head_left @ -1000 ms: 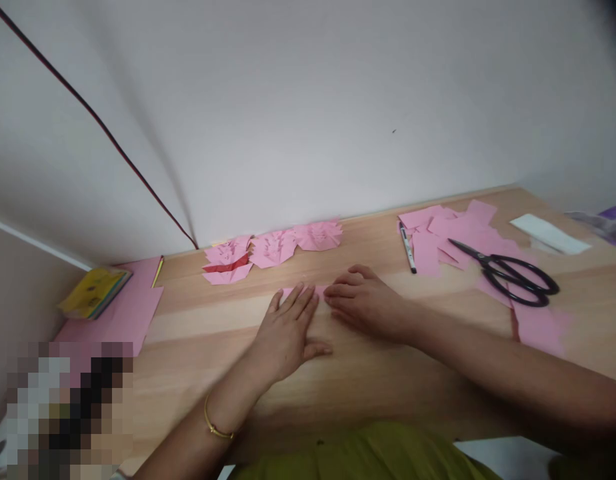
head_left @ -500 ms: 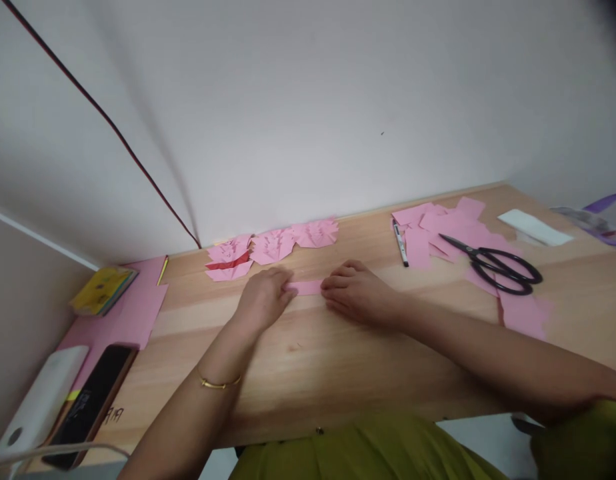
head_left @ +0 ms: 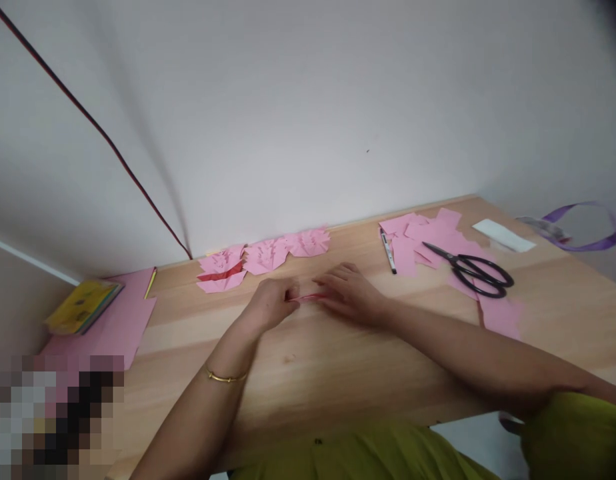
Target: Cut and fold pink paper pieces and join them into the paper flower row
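Observation:
A small folded pink paper strip (head_left: 309,297) lies on the wooden desk (head_left: 368,373) between my two hands. My left hand (head_left: 269,305) is curled, its fingertips pinching the strip's left end. My right hand (head_left: 349,292) rests on the strip's right end with fingers pressed together on it. A gold bracelet sits on my left wrist. Most of the strip is hidden under my fingers.
Three folded pink paper pieces (head_left: 265,257) line the wall behind my hands. Black scissors (head_left: 471,270) lie on pink scraps (head_left: 428,237) at the right, beside a marker (head_left: 387,251). A large pink sheet (head_left: 113,323) and a yellow pad (head_left: 81,305) sit at the left.
My left hand went from lying flat on the paper to a curled pinch at the strip's left end. The strip now looks narrower and edge-on. The camera view shifted slightly to the right.

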